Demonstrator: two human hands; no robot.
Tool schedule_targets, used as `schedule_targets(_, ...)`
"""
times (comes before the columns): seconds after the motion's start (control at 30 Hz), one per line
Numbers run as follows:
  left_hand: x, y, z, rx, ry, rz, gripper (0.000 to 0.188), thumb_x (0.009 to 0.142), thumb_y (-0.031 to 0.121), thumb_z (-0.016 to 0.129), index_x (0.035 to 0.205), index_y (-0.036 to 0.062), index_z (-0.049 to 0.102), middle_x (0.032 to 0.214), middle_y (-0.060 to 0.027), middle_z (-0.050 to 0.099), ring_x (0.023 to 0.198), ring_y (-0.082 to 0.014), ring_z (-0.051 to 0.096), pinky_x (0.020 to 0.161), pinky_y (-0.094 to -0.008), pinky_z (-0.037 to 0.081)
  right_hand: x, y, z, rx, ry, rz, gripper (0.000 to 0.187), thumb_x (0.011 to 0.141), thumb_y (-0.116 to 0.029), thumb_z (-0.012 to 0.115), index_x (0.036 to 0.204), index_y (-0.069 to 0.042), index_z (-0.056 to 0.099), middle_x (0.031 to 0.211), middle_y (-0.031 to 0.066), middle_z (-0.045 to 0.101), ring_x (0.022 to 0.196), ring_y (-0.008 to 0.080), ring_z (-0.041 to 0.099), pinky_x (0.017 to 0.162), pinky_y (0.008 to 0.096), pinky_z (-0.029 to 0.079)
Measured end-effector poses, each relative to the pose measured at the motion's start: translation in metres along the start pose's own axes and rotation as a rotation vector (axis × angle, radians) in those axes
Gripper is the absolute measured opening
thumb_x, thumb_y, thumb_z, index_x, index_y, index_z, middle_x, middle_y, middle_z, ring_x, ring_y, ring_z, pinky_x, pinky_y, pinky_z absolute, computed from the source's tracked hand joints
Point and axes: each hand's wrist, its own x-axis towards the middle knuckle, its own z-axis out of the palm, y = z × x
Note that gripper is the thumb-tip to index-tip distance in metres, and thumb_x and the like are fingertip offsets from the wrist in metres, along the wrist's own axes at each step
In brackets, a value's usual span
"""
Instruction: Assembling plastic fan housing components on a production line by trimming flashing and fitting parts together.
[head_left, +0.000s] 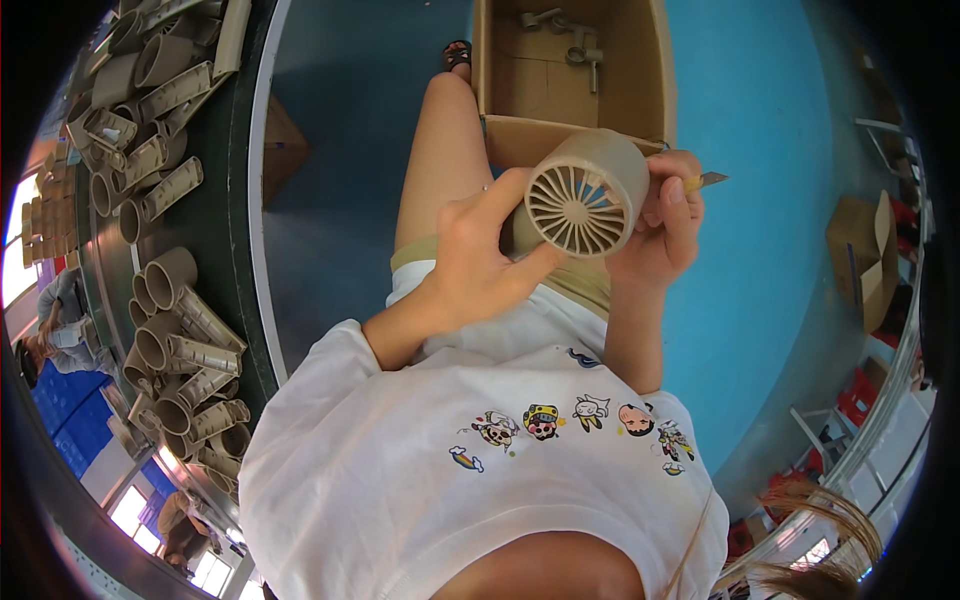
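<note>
Beige fan housing (585,195) — blue floor (745,250)

Both forearms rise from the white-shirted torso and meet over the lap. The left hand (478,262) wraps the beige fan housing (583,193) from its left, thumb stretched under the grille. The right hand (665,225) curls its fingers (672,200) against the housing's right side, pinching a small blade (706,181).

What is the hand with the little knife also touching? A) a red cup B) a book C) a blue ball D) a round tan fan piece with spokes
D: the right hand holds a small blade against the round tan fan housing, whose spoked grille faces the camera; the left hand grips it too.
</note>
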Motion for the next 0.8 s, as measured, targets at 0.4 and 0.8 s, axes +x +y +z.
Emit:
schedule_targets(0.4, 0.029, -0.022, -0.039, 0.19, 0.301, -0.168, 0.047, 0.063, 0.009, 0.064, 0.106, -0.0002, 0.049, 0.096, -0.0218, 0.054, 0.09, -0.0341, 0.053, 0.08, -0.0355, 0.042, 0.01, 0.017, -0.01, -0.147, 0.218, -0.021, 0.013, 0.083, -0.008, 0.046, 0.08, 0.003, 0.052, 0.05, -0.005, 0.028, 0.041, 0.002, 0.021, 0.036, 0.0171, 0.017)
schedule_targets(0.8, 0.083, 0.021, -0.212, -0.085, 1.125, 0.22, 0.049, 0.064, -0.007, 0.053, 0.111, -0.0039, 0.043, 0.098, -0.0064, 0.051, 0.085, -0.0125, 0.05, 0.073, -0.0238, 0.04, 0.014, 0.02, -0.009, -0.014, 0.17, 0.141, 0.013, 0.084, -0.01, 0.047, 0.077, 0.001, 0.051, 0.048, -0.0033, 0.029, 0.041, 0.0039, 0.025, 0.04, 0.0176, 0.02)
